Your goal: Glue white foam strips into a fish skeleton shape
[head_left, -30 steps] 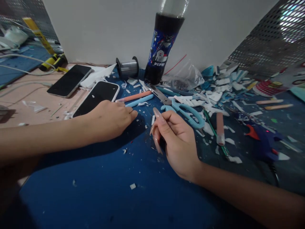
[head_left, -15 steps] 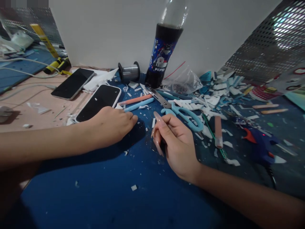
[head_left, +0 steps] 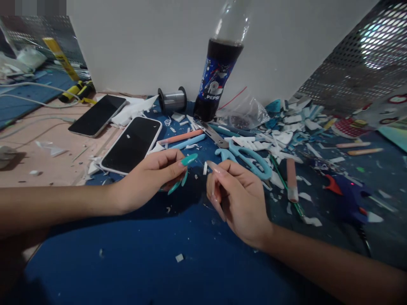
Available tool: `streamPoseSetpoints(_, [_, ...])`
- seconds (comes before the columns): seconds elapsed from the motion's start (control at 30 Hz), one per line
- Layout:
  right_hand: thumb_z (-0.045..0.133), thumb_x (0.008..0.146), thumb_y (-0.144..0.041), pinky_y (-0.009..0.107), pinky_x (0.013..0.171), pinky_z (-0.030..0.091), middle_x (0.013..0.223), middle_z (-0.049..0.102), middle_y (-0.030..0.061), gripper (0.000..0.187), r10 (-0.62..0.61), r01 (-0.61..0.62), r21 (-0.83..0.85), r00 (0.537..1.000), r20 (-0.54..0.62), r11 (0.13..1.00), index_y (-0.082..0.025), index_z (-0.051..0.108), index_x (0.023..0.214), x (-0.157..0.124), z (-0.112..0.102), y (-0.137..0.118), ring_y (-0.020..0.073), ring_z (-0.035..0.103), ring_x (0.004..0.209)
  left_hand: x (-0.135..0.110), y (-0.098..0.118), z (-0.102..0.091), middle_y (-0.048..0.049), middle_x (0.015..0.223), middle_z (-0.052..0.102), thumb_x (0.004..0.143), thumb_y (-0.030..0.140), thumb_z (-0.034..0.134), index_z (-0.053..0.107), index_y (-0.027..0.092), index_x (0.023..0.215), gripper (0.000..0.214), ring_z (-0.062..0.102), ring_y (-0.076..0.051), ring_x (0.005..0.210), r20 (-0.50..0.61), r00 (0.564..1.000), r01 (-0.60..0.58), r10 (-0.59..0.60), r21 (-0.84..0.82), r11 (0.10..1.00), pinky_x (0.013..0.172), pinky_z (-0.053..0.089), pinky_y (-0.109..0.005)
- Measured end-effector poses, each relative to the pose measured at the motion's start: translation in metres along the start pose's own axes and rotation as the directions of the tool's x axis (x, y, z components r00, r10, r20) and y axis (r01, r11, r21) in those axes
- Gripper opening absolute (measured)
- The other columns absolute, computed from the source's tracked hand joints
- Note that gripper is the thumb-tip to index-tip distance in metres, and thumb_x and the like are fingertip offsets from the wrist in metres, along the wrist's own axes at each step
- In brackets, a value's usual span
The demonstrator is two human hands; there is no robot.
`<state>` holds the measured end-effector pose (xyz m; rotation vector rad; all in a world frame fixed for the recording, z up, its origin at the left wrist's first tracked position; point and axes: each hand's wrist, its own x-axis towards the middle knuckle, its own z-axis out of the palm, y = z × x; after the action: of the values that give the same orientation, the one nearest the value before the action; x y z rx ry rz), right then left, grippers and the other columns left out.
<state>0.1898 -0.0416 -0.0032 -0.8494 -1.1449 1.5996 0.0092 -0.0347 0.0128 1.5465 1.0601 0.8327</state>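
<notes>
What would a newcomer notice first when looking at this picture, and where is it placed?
Probably the two hands at the centre: the left hand shows long turquoise nails, the right hand long pinkish ones; whether they pinch anything fine, I cannot tell. Behind them stands a Pepsi bottle, partly full of dark drink, before a pale panel. To its right, white and blue scraps lie heaped, beyond the light-blue scissors.

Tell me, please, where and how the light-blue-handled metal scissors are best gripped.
Probably by the light-blue plastic handles, from the near side by the right hand: they lie nearest it, while the grey metal blades point away toward the plastic cola bottle.
</notes>
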Motion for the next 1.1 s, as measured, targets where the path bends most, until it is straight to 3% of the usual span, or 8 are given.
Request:
streamPoseSetpoints(0.1, [0.058, 0.092, -0.030, 0.018, 0.030, 0.031, 0.044, 0.051, -0.0061, 0.038, 0.008, -0.010, 0.031, 0.998, 0.064, 0.999, -0.019, 0.053, 0.057, -0.0009, -0.0004, -0.0007, 0.0029, 0.039, 0.027, -0.0001, -0.0068, 0.0033, 0.0047, 0.057, 0.039, 0.093, 0.031, 0.046, 0.043, 0.020, 0.068, 0.027, 0.032, -0.007, 0.046, -0.003, 0.997, 0.069, -0.071, -0.203, 0.977, 0.041, 0.031, -0.021])
streamPoseSetpoints(0.4, [0.059, 0.091, -0.028, 0.018, 0.032, 0.034, 0.039, 0.049, -0.0071, 0.037, 0.114, -0.130, 0.110, 0.984, 0.138, 0.985, -0.018, 0.053, 0.056, 0.0021, -0.0027, -0.0009, 0.0034, 0.041, 0.028, 0.0011, -0.0093, -0.0011, 0.0032, 0.057, 0.047, 0.091, 0.023, 0.051, 0.047, 0.019, 0.068, 0.024, 0.036, -0.007, 0.046, 0.020, 0.994, 0.111, -0.112, -0.379, 0.919, 0.040, 0.033, -0.019])
streamPoseSetpoints(0.8, [0.061, 0.091, -0.027, 0.015, 0.032, 0.035, 0.042, 0.054, -0.0056, 0.036, 0.157, -0.177, 0.140, 0.977, 0.144, 0.974, -0.016, 0.055, 0.058, 0.0027, -0.0028, -0.0008, 0.0016, 0.041, 0.026, 0.0021, -0.0059, -0.0019, 0.0028, 0.055, 0.048, 0.089, 0.017, 0.052, 0.047, 0.017, 0.064, 0.025, 0.040, -0.006, 0.047, 0.030, 0.988, 0.151, -0.152, -0.387, 0.910, 0.041, 0.035, -0.016])
streamPoseSetpoints(1.1, [0.067, 0.087, -0.031, 0.014, 0.033, 0.037, 0.042, 0.053, -0.0059, 0.038, 0.175, -0.185, 0.097, 0.979, 0.106, 0.978, -0.016, 0.054, 0.055, 0.0012, -0.0024, -0.0010, 0.0014, 0.043, 0.027, 0.0013, -0.0092, -0.0009, 0.0029, 0.056, 0.051, 0.085, 0.028, 0.065, 0.050, 0.015, 0.064, 0.029, 0.041, -0.004, 0.048, 0.030, 0.982, 0.179, -0.186, -0.455, 0.872, 0.044, 0.037, -0.013])
